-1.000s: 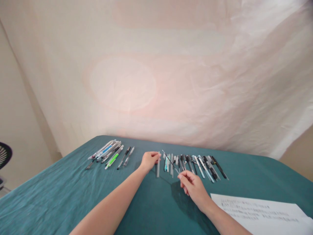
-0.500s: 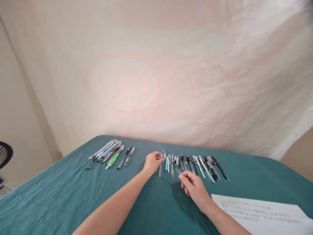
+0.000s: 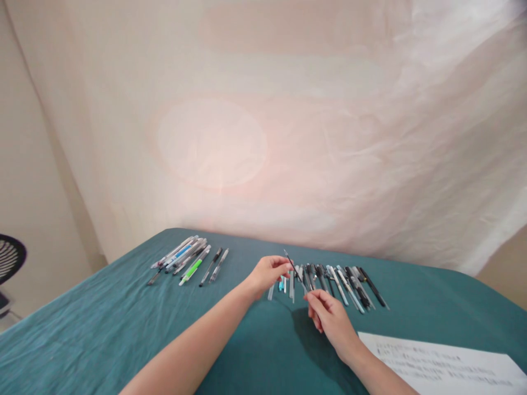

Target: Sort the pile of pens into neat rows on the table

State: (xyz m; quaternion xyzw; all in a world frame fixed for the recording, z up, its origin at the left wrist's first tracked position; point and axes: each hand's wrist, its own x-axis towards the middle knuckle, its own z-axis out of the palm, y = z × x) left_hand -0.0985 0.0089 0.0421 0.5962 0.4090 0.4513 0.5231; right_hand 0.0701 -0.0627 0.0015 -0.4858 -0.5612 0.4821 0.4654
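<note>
With my right hand's (image 3: 329, 321) fingertips pinched together, I hold a slim, straight, dark rod (image 3: 295, 271) by its lower end, tilted before the hard, slender pens (image 3: 337, 285) on wrinkled green cloth (image 3: 247, 345). My left hand (image 3: 265, 274) curls loosely beside it; contact I can't tell.

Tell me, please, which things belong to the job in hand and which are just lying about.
Apparently in the job:
thin dark stick, in the right hand, its far end by the left hand
row of pens beyond the hands
probably the pens at left

Seemingly lying about:
sheet of paper, lower right
fan-like object, left edge
</note>
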